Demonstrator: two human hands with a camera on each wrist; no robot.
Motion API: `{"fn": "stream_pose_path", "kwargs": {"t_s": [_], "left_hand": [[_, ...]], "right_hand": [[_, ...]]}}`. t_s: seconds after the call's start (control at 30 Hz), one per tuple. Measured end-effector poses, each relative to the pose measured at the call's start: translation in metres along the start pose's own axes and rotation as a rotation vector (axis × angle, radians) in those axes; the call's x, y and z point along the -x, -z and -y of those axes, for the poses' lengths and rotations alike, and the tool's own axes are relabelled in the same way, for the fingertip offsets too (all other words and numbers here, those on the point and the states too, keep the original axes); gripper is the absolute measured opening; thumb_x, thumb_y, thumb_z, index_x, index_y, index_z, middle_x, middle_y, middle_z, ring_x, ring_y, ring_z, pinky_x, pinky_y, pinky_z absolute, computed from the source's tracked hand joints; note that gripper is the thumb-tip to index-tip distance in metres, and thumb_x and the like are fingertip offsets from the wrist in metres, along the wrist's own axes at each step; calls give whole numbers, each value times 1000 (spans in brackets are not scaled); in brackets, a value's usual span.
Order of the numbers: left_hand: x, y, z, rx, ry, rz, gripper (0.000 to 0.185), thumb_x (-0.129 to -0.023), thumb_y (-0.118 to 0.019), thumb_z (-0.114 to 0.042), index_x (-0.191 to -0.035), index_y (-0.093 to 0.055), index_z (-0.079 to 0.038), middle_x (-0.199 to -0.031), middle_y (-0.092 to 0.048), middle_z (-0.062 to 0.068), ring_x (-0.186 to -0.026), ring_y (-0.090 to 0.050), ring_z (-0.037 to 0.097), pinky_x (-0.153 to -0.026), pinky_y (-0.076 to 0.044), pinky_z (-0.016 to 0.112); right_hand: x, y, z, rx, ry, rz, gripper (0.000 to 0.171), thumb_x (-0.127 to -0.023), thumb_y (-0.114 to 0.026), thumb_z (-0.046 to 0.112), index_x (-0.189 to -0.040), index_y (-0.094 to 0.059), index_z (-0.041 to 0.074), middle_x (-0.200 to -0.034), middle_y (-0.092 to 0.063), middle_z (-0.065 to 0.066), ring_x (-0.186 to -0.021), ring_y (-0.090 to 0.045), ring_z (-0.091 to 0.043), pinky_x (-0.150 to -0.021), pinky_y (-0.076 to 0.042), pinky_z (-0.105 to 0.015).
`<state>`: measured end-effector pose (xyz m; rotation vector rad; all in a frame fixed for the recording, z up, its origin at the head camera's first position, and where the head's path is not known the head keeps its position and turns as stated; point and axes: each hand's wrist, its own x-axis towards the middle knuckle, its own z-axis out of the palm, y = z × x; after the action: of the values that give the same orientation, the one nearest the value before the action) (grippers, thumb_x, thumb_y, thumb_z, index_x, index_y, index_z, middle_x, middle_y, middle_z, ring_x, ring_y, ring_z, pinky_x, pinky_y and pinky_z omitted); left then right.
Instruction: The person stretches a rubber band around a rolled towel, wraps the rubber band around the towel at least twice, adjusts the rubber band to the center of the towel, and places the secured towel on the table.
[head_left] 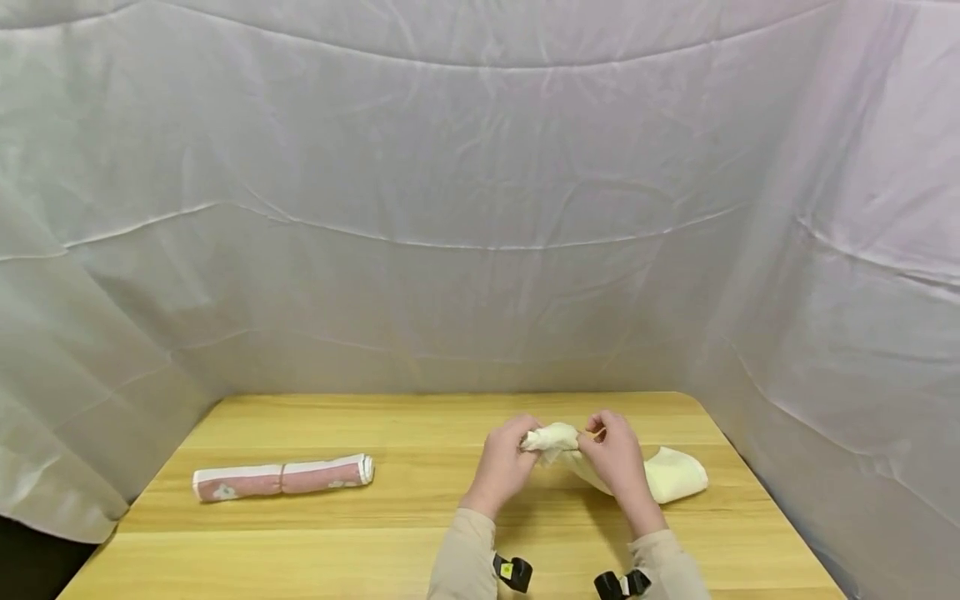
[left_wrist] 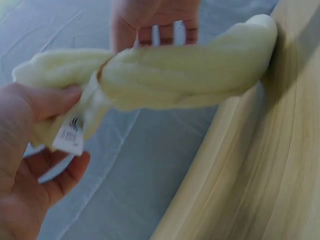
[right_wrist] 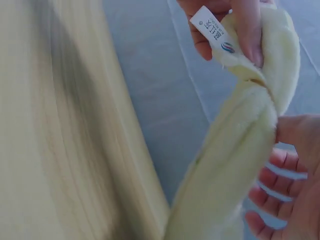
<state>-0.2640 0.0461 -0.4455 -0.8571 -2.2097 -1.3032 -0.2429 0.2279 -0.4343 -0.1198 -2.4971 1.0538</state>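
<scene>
A pale yellow rolled towel (head_left: pixel 677 477) runs from between both hands down to the tabletop on the right. A thin brown rubber band (left_wrist: pixel 102 71) cinches it near one end, where the cloth is twisted. My left hand (head_left: pixel 504 465) grips that short end, its thumb pressed on the cloth beside a white label (right_wrist: pixel 214 29). Close to the band, my right hand (head_left: pixel 617 457) pinches the towel from the other side; its fingertips are partly hidden behind the cloth in the right wrist view, with the other fingers loosely bent.
A pink and white rolled towel (head_left: pixel 247 483), tied round its middle, lies on the left of the wooden table (head_left: pixel 420 533). Grey fabric curtains (head_left: pixel 480 292) surround the table at the back and sides. Black wrist cameras (head_left: pixel 516 573) sit at both cuffs.
</scene>
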Motion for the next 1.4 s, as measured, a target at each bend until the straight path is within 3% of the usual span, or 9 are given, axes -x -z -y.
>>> {"fn": "stream_pose_path", "kwargs": {"t_s": [0.2,0.4,0.5,0.7,0.9,1.03,1.2,1.3,1.4], "left_hand": [[-3,1,3,43,156,-175,16,-77,-71,5,-82,-63,-8,-79,-69,8,-69,-54,8,-59,-46,18],[-3,11,10,125,290,-257,20,-72,-71,6,-76,-57,-8,-66,-56,4,-60,-46,6,-50,-40,18],[-3,20,13,194,318,-207,18,-74,-70,6,-78,-58,-7,-70,-58,6,-64,-48,8,-53,-42,19],[-1,33,15,273,290,-13,16,-81,-70,3,-85,-62,-10,-100,-72,11,-84,-61,15,-67,-52,23],[-1,34,16,303,274,3,18,-82,-67,4,-92,-65,-11,-102,-71,11,-88,-62,16,-71,-53,24],[-3,32,16,350,309,-30,21,-81,-66,7,-95,-66,-9,-100,-70,12,-86,-56,12,-73,-49,22],[-6,31,15,387,333,-32,21,-79,-67,11,-97,-65,-2,-101,-68,18,-85,-55,8,-75,-49,20],[-7,30,12,429,332,-13,19,-80,-67,12,-96,-65,2,-101,-66,21,-83,-55,7,-73,-49,19],[-7,29,10,468,335,-3,17,-81,-66,11,-94,-65,1,-102,-66,20,-82,-56,7,-71,-50,19]], "right_hand": [[7,-4,13,146,206,27,24,-75,-72,7,-94,-57,8,-98,-59,-9,-91,-59,-27,-73,-50,-39],[11,-5,19,266,218,66,23,-77,-70,8,-91,-53,13,-99,-61,-5,-81,-57,-20,-61,-46,-33],[9,-7,18,177,135,103,18,-80,-66,7,-92,-53,13,-100,-60,-5,-86,-59,-22,-67,-48,-34],[4,-8,13,-169,4,198,12,-88,-62,6,-99,-58,7,-103,-62,-9,-98,-59,-19,-81,-49,-30],[2,-5,2,-381,-55,336,20,-94,-63,16,-108,-59,2,-110,-62,-10,-104,-55,-15,-87,-47,-27],[2,-3,-8,-387,-5,407,42,-91,-68,24,-125,-54,3,-123,-58,-14,-117,-53,-27,-98,-46,-42],[2,-13,-15,-224,127,411,73,-84,-76,24,-145,-39,8,-138,-51,-19,-128,-47,-40,-104,-40,-60],[3,-21,-16,-131,158,376,77,-81,-78,22,-146,-39,11,-136,-54,-19,-117,-56,-37,-94,-48,-54],[4,-26,-16,-102,145,318,70,-80,-78,15,-141,-46,12,-126,-62,-16,-97,-60,-25,-78,-50,-38]]}}
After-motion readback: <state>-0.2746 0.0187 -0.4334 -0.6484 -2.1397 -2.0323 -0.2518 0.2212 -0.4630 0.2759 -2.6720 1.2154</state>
